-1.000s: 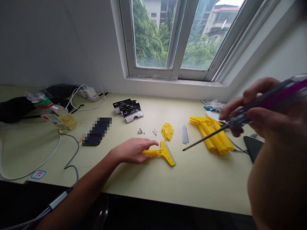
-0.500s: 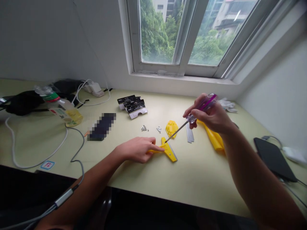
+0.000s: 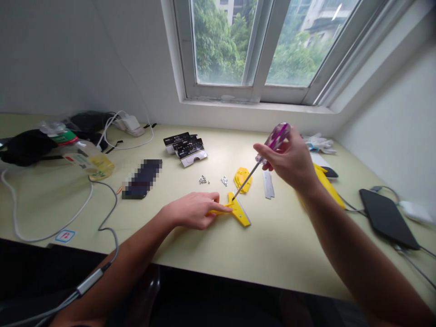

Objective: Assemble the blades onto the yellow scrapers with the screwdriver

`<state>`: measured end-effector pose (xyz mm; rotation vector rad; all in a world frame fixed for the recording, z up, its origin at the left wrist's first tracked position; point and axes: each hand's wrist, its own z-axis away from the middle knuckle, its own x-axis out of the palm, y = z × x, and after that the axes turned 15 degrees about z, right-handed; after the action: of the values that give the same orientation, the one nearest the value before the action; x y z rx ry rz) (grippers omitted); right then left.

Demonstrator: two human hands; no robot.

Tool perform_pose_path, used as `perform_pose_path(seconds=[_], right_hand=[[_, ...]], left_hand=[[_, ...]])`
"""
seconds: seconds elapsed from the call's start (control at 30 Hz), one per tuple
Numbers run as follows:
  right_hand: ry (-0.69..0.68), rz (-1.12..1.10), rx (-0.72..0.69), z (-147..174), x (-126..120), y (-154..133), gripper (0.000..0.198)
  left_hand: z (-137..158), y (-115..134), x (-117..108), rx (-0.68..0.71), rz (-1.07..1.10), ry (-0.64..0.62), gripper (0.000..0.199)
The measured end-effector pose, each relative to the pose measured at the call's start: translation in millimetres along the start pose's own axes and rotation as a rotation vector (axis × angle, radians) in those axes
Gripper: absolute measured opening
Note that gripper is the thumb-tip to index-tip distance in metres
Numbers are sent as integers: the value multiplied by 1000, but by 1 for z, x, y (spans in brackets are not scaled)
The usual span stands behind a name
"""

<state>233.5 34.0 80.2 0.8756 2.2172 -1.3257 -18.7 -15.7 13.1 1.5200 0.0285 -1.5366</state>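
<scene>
My left hand [image 3: 198, 210] is closed round the handle of a yellow scraper [image 3: 240, 215], its index finger stretched along the neck. The scraper lies on the table with a thin metal blade along its right edge and a screw showing near its lower end. My right hand [image 3: 289, 159] grips the clear and purple handle of a screwdriver [image 3: 251, 174]. The screwdriver slants down to the left, and its tip meets the upper end of the scraper head. Just behind are yellow plastic plates [image 3: 243, 180], nuts [image 3: 224, 180] and small screws [image 3: 203, 180].
Grey blades [image 3: 268, 184] lie right of the yellow plates. Black cardboard packaging [image 3: 187, 148] sits farther back. A bottle [image 3: 85, 156] and cables are on the left. Yellow parts [image 3: 327, 186] and a black phone [image 3: 388, 219] are on the right, beyond my forearm.
My right hand has turned on the screwdriver handle and shifted slightly left and up, leaving the screwdriver steeper. Its tip stays on the scraper. My left hand keeps its hold.
</scene>
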Motion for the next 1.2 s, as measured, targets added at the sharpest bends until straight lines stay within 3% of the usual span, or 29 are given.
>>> perform_pose_path(seconds=[0.1,0.27,0.37,0.47,0.63,0.93,1.03,1.2], right_hand=[[33,77,-54,6,-2,-7,65],[261,538,-107,13,-21,-20,47],[306,705,-99,11,-31,-30,44],[207,775,-200,2,-38,-41,46],[-80,775,-353,-20,-39,-59,40],[156,747,-239,-33,-29,-43,44],[105,767,-255,-30,-31,-43,38],[-146,674,-432,-15,-44,-56,27]], left_hand=[[0,0,0,6,9,8,51],[1,1,0,-7,14,5,51],[1,2,-1,-14,17,0,51],[1,2,-1,-11,19,0,51],[1,0,0,-3,18,4,51],[1,0,1,1,20,24,51],[1,0,0,-5,24,20,51],[2,0,0,-8,34,22,49]])
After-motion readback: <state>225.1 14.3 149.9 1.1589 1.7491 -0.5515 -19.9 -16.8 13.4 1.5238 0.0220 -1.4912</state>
